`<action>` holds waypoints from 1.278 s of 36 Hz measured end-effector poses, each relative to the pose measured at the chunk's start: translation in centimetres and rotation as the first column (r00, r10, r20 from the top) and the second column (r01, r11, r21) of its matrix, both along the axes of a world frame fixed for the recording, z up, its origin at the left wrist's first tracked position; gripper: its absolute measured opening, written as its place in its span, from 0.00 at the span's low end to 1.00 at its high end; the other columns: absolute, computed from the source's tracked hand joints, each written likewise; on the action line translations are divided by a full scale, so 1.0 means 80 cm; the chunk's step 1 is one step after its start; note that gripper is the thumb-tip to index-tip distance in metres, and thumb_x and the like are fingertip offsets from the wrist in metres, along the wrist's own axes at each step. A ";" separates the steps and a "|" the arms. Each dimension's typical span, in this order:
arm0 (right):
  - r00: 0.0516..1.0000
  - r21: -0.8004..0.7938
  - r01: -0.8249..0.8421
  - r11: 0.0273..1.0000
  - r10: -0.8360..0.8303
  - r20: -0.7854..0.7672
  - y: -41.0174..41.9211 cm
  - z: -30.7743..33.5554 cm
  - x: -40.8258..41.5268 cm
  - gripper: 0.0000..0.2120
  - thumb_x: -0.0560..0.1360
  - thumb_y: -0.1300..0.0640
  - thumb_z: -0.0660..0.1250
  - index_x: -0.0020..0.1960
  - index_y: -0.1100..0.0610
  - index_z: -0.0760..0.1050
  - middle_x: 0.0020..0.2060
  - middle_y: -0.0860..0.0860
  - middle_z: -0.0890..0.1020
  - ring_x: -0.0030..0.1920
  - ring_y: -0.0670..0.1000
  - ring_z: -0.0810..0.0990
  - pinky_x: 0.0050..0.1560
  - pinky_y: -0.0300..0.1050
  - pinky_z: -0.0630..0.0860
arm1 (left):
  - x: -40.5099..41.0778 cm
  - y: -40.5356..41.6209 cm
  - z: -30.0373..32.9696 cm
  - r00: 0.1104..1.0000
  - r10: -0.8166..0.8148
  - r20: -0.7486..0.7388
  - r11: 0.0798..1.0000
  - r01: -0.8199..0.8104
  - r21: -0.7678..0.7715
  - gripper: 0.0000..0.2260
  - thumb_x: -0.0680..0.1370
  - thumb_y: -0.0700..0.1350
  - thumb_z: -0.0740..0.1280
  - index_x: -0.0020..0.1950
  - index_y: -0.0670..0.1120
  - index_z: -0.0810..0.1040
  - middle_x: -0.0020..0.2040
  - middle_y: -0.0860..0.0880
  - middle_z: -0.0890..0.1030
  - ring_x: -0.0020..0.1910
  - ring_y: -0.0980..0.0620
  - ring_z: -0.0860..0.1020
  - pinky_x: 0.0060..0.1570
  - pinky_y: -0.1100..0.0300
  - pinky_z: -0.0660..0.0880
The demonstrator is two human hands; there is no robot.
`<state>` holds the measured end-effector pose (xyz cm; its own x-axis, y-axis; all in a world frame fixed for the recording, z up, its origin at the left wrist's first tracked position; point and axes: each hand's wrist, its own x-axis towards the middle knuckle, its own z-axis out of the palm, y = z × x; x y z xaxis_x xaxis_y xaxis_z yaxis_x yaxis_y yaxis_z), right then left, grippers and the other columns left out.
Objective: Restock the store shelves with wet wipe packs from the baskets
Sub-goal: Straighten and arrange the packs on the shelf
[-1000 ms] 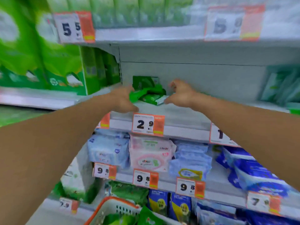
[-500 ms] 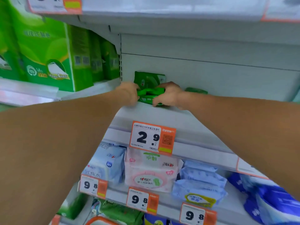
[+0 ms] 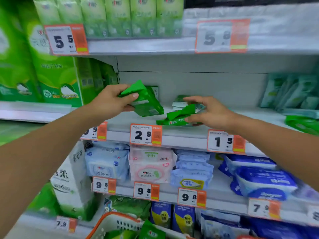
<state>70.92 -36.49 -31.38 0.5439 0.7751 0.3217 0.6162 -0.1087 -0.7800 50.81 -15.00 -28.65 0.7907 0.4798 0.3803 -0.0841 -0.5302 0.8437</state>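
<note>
Your L hand (image 3: 110, 102) grips a green wipe pack (image 3: 146, 102) tilted above the shelf (image 3: 181, 133); R hand (image 3: 210, 112), nearer, pinches another pack (image 3: 176, 118) lying crosswise.

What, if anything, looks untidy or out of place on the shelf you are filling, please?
The small green wet wipe packs are not faced up. One lies flat and skewed at the white shelf front under the right hand; another hangs tilted in the left hand. Nothing looks torn or spilled.

Green wet wipe packs (image 3: 146, 102) tilted above shelf (image 3: 120, 121) — another (image 3: 176, 120) lying flat.
</note>
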 end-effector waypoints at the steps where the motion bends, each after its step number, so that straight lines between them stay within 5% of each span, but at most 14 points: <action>1: 0.997 -0.005 0.024 1.000 -0.024 0.070 -0.013 -0.005 -0.001 0.29 0.71 0.63 0.77 0.69 0.50 0.75 0.60 0.49 0.78 0.45 0.50 0.83 0.45 0.45 0.84 | -0.008 -0.010 -0.001 1.000 -0.012 0.012 1.000 0.012 -0.022 0.07 0.82 0.40 0.64 0.58 0.45 0.80 0.57 0.39 0.82 0.52 0.46 0.83 0.54 0.59 0.80; 5: 0.962 0.083 0.138 0.987 -0.154 0.226 -0.064 -0.011 -0.007 0.33 0.65 0.50 0.79 0.69 0.46 0.74 0.62 0.47 0.79 0.55 0.51 0.82 0.59 0.53 0.80 | -0.028 -0.052 -0.007 0.996 -0.050 0.077 0.982 0.064 -0.180 0.08 0.82 0.38 0.63 0.55 0.48 0.80 0.51 0.44 0.85 0.52 0.45 0.83 0.56 0.58 0.80; 7: 0.925 0.132 0.131 0.983 -0.169 0.340 -0.086 -0.012 -0.020 0.32 0.65 0.52 0.80 0.68 0.49 0.75 0.62 0.49 0.78 0.60 0.46 0.77 0.67 0.42 0.72 | -0.035 -0.074 -0.011 0.984 -0.038 0.173 0.944 0.092 -0.316 0.10 0.82 0.37 0.62 0.52 0.49 0.80 0.47 0.47 0.86 0.49 0.43 0.84 0.55 0.56 0.81; 9: 0.888 0.197 0.104 0.975 -0.180 0.423 -0.106 -0.014 -0.041 0.34 0.65 0.58 0.81 0.69 0.52 0.74 0.62 0.49 0.77 0.59 0.40 0.74 0.62 0.28 0.66 | -0.042 -0.096 -0.015 0.965 -0.017 0.262 0.898 0.129 -0.420 0.14 0.82 0.36 0.59 0.49 0.51 0.81 0.47 0.49 0.86 0.46 0.43 0.84 0.53 0.54 0.82; 12: 0.790 0.296 0.018 0.955 -0.195 0.581 -0.133 -0.026 -0.068 0.35 0.62 0.59 0.81 0.68 0.57 0.75 0.61 0.49 0.76 0.62 0.30 0.69 0.63 0.27 0.63 | -0.050 -0.126 -0.027 0.942 -0.019 0.336 0.885 0.172 -0.432 0.20 0.79 0.33 0.57 0.41 0.51 0.84 0.49 0.48 0.83 0.50 0.44 0.83 0.53 0.55 0.81; 15: 0.696 0.332 -0.043 0.942 -0.210 0.686 -0.158 -0.045 -0.089 0.35 0.62 0.62 0.79 0.68 0.60 0.75 0.64 0.55 0.76 0.67 0.43 0.70 0.70 0.36 0.63 | -0.054 -0.143 -0.041 0.915 -0.043 0.401 0.852 0.244 -0.464 0.14 0.74 0.32 0.55 0.42 0.43 0.78 0.44 0.48 0.83 0.48 0.47 0.82 0.53 0.56 0.81; 22: 0.663 0.456 -0.002 0.890 -0.341 0.667 -0.185 -0.075 -0.095 0.35 0.60 0.67 0.80 0.66 0.64 0.75 0.62 0.61 0.76 0.64 0.60 0.75 0.69 0.50 0.70 | -0.071 -0.158 -0.090 0.880 -0.223 0.419 0.853 0.384 -0.353 0.15 0.61 0.31 0.69 0.40 0.49 0.83 0.44 0.48 0.84 0.44 0.53 0.82 0.39 0.65 0.78; 24: 0.664 0.449 -0.006 0.893 -0.332 0.670 -0.185 -0.080 -0.097 0.34 0.61 0.67 0.80 0.65 0.64 0.75 0.62 0.61 0.76 0.63 0.61 0.75 0.68 0.50 0.70 | -0.070 -0.163 -0.103 0.887 -0.276 0.370 0.845 0.408 -0.347 0.25 0.53 0.42 0.84 0.46 0.46 0.80 0.46 0.48 0.83 0.46 0.52 0.82 0.42 0.65 0.78; 26: 0.667 0.440 0.006 0.898 -0.332 0.667 -0.183 -0.087 -0.100 0.34 0.61 0.66 0.81 0.65 0.64 0.76 0.61 0.61 0.76 0.63 0.61 0.75 0.68 0.48 0.70 | -0.068 -0.167 -0.109 0.910 -0.243 0.337 0.851 0.367 -0.376 0.34 0.49 0.57 0.86 0.48 0.45 0.78 0.45 0.50 0.83 0.46 0.53 0.81 0.44 0.65 0.78; 28: 0.654 0.428 0.004 0.904 -0.327 0.682 -0.180 -0.091 -0.102 0.34 0.61 0.66 0.81 0.65 0.64 0.75 0.60 0.61 0.77 0.62 0.61 0.76 0.67 0.47 0.70 | -0.063 -0.169 -0.114 0.937 -0.152 0.316 0.876 0.276 -0.396 0.29 0.50 0.61 0.84 0.43 0.50 0.81 0.42 0.51 0.83 0.44 0.53 0.81 0.45 0.64 0.78; 31: 0.633 0.422 -0.001 0.907 -0.326 0.702 -0.178 -0.094 -0.100 0.35 0.61 0.65 0.82 0.65 0.65 0.74 0.60 0.61 0.77 0.61 0.61 0.76 0.66 0.47 0.71 | -0.062 -0.165 -0.121 0.952 0.002 0.307 0.883 0.143 -0.447 0.18 0.54 0.47 0.83 0.40 0.53 0.81 0.46 0.47 0.84 0.49 0.46 0.82 0.45 0.56 0.81; 35: 0.651 0.447 0.027 0.894 -0.355 0.671 -0.177 -0.099 -0.098 0.37 0.61 0.65 0.82 0.67 0.66 0.72 0.60 0.63 0.76 0.62 0.56 0.74 0.66 0.42 0.69 | -0.073 -0.154 -0.121 0.953 0.070 0.296 0.873 0.085 -0.480 0.36 0.52 0.30 0.80 0.54 0.56 0.78 0.52 0.41 0.82 0.49 0.44 0.83 0.41 0.52 0.82; 42: 0.676 0.474 0.036 0.880 -0.371 0.637 -0.178 -0.102 -0.108 0.34 0.62 0.62 0.78 0.65 0.70 0.72 0.57 0.65 0.76 0.61 0.51 0.71 0.61 0.40 0.70 | -0.097 -0.128 -0.121 0.943 0.201 0.264 0.829 -0.020 -0.558 0.36 0.58 0.33 0.76 0.64 0.48 0.72 0.48 0.46 0.83 0.48 0.47 0.84 0.43 0.53 0.83; 46: 0.723 0.497 0.054 0.866 -0.378 0.578 -0.172 -0.109 -0.122 0.32 0.64 0.60 0.77 0.64 0.69 0.72 0.58 0.60 0.75 0.60 0.51 0.72 0.56 0.47 0.74 | -0.108 -0.117 -0.126 0.978 0.155 0.142 0.859 -0.062 -0.508 0.24 0.70 0.29 0.73 0.64 0.41 0.74 0.48 0.44 0.86 0.47 0.45 0.85 0.46 0.53 0.83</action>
